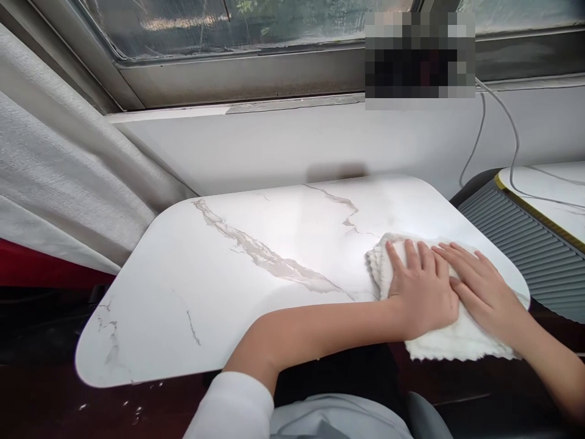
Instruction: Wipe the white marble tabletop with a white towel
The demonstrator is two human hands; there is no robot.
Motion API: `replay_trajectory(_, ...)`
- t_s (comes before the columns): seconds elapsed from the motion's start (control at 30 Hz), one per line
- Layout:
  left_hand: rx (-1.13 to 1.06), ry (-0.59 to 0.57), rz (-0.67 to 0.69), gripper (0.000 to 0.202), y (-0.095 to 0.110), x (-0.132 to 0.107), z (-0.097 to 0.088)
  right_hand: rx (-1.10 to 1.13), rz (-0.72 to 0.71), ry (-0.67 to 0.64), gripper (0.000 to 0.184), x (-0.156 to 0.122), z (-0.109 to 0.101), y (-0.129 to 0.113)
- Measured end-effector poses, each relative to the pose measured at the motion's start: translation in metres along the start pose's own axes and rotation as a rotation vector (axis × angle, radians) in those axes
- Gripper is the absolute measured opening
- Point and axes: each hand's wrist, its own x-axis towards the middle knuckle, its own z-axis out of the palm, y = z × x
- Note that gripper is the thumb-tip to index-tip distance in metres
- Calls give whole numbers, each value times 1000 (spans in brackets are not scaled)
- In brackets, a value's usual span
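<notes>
A folded white cloth with a scalloped edge lies on the right end of a white marble-patterned tabletop. My left hand lies flat on the cloth, fingers stretched out and pointing away from me. My right hand rests flat on the same cloth just to the right, its fingers angled left and touching the left hand. Part of the cloth hangs past the table's near edge.
A window sill and grey window frame run along the back wall. A pale curtain hangs at the left. At the right stands a second marble top on a ribbed grey base, with grey cables lying across it.
</notes>
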Motion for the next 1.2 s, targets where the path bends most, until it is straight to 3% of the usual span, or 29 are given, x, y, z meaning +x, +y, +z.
replay_trajectory(0.13, -40, -14, -15, 56, 5, 26, 9, 16, 117, -27, 51, 17, -4, 22)
replay_trajectory(0.27, -89, -26, -41, 55, -8, 53, 20, -7, 161, -48, 52, 49, -3, 27)
replay_trajectory(0.47, -154, 10, -125, 48, -59, 92, 35, -143, 290, 24, 48, 114, 15, 17)
replay_trajectory(0.6, -163, 26, -253, 43, -96, 116, 42, -117, 278, -24, 53, 167, 32, 18)
replay_trajectory(0.73, -132, 42, -366, 42, -117, 139, 49, -72, 191, -32, 55, 210, 42, 30)
replay_trajectory(0.9, -135, 47, -385, 40, -123, 168, 59, -14, 217, -49, 54, 234, 37, 48)
replay_trajectory(1.2, -149, 36, -345, 41, -119, 201, 69, 10, 368, -131, 60, 246, 26, 71)
